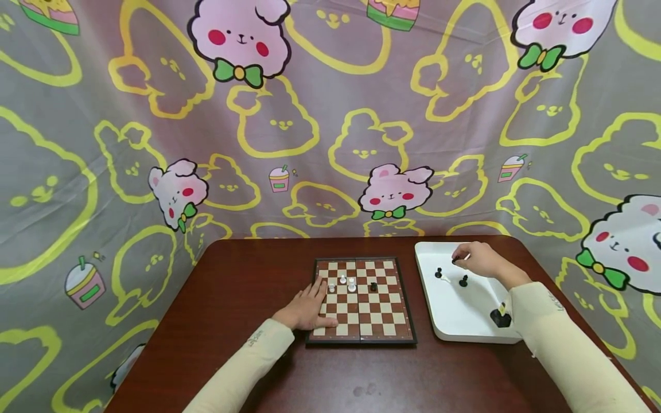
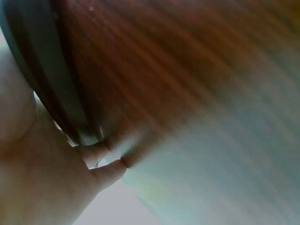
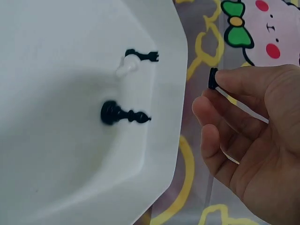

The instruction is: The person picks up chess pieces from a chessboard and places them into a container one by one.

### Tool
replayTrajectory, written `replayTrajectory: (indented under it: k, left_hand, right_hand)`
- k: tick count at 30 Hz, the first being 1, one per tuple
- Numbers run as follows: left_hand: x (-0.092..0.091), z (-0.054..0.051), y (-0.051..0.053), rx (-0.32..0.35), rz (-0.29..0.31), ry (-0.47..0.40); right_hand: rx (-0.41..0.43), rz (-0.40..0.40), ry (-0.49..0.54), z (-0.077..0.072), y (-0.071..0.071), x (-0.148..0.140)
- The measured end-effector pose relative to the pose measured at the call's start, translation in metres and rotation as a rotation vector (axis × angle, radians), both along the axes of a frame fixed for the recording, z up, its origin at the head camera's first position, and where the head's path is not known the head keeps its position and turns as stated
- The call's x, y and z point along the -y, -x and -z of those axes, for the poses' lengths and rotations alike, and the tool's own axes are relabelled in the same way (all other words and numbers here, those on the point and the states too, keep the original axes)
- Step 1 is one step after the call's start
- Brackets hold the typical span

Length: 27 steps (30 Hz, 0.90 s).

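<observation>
By the tray [image 1: 457, 315], right hand [image 1: 479, 259] pinches 1 black piece [image 3: 213, 78], axis unclear; left hand [image 1: 306, 307] spread on chessboard [image 1: 382, 314].

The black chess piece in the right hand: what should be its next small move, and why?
Perhaps carry the small black chess piece left, to the brown-and-cream square chessboard: the right hand pinches it above the white rectangular tray, and white chess pieces and one black piece are on the board.
</observation>
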State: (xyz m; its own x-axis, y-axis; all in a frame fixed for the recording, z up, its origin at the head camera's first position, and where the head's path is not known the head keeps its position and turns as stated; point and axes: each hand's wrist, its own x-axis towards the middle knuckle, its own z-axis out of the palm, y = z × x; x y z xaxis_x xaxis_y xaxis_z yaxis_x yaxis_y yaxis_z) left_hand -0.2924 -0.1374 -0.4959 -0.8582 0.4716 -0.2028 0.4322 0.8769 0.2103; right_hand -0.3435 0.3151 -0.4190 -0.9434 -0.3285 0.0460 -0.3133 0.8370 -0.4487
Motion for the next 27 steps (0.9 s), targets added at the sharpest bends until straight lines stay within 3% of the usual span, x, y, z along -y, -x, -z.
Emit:
replayTrajectory:
  k: [9, 20, 27]
  left_hand:
    - [0.0, 0.002, -0.001, -0.005, 0.006, 0.001]
    - [0.0, 0.005, 0.0, -0.003, 0.001, 0.016]
    - [0.002, 0.003, 0.0, 0.002, 0.005, 0.004]
  right_hand:
    - [0.063, 0.076, -0.023, 0.007, -0.004, -0.01]
    - [0.059, 0.042, -0.033, 0.012, -0.006, -0.011]
    - [0.043, 0.019, -0.021, 0.007, -0.007, 0.002]
